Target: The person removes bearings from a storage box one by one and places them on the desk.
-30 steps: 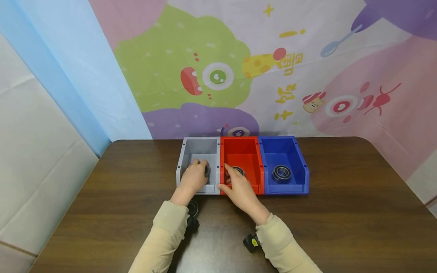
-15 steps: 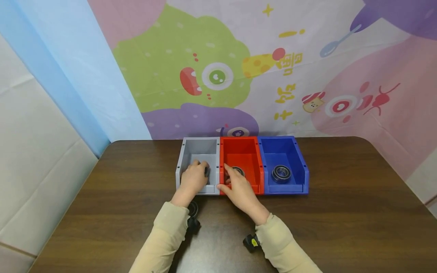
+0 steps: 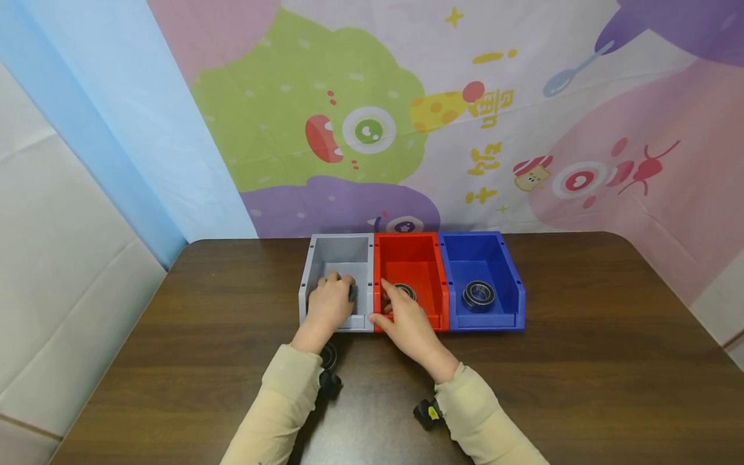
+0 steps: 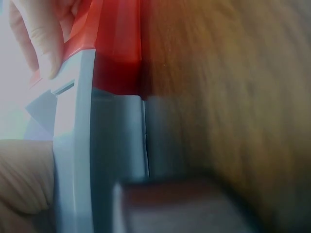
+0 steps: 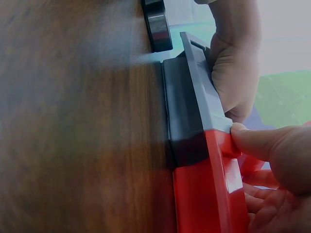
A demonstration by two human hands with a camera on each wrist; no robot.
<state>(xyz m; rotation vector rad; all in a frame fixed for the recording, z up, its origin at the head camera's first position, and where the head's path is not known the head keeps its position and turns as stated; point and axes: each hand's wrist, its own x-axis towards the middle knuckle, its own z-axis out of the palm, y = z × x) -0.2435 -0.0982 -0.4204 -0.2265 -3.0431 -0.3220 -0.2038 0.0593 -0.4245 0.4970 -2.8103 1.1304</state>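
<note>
My left hand (image 3: 329,303) reaches into the grey bin (image 3: 361,321), its fingers curled round a dark ring-shaped bearing (image 3: 351,292), mostly hidden under them. My right hand (image 3: 411,326) grips the front left corner of the red bin (image 3: 427,271). In the right wrist view its thumb (image 5: 252,141) presses the corner where grey and red bins meet, while the other fingers curl inside the red bin. Partly covered by that hand, another bearing (image 3: 409,292) lies in the red bin. A third bearing (image 3: 479,296) lies flat in the blue bin (image 3: 488,321).
The three bins stand side by side at the back of the brown wooden table (image 3: 581,361), before a cartoon-printed cloth (image 3: 372,64). One more bearing (image 3: 329,356) lies on the table beside my left wrist. Small black cameras (image 3: 428,414) sit at both wrists.
</note>
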